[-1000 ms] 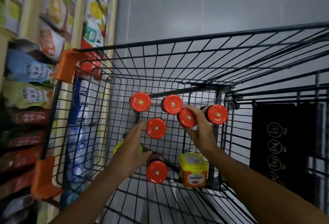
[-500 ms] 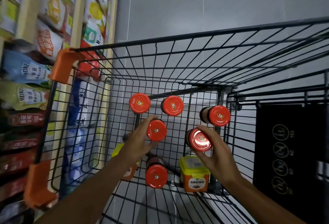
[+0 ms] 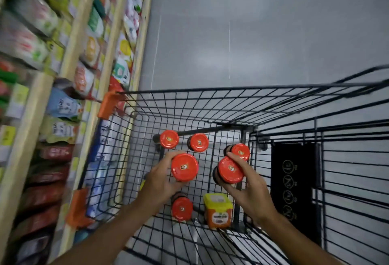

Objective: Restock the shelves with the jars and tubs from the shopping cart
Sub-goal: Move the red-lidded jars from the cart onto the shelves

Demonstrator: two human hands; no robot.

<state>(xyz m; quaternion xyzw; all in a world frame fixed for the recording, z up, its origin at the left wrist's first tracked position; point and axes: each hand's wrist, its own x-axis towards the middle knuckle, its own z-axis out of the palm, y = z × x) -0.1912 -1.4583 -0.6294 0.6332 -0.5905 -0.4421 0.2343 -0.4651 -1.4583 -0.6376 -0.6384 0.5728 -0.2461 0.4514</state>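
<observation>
Four jars [image 3: 169,139] in cart [image 3: 189,96] | tub [image 3: 217,210] | fingers [image 3: 232,156] of both hands gripping jars

The black wire shopping cart [image 3: 210,104] stands on grey floor [image 3: 252,33] beside stocked shelves [image 3: 69,58]. On its mesh bottom rest four red-lidded jars [image 3: 169,139] [image 3: 199,142] [image 3: 240,151] [image 3: 181,208] and a yellow-lidded orange tub [image 3: 218,210].

Even indoor light, soft glare on the grey floor [image 3: 242,54], motion-blurred shelves [image 3: 37,75] at left, wide-angle edge bending
</observation>
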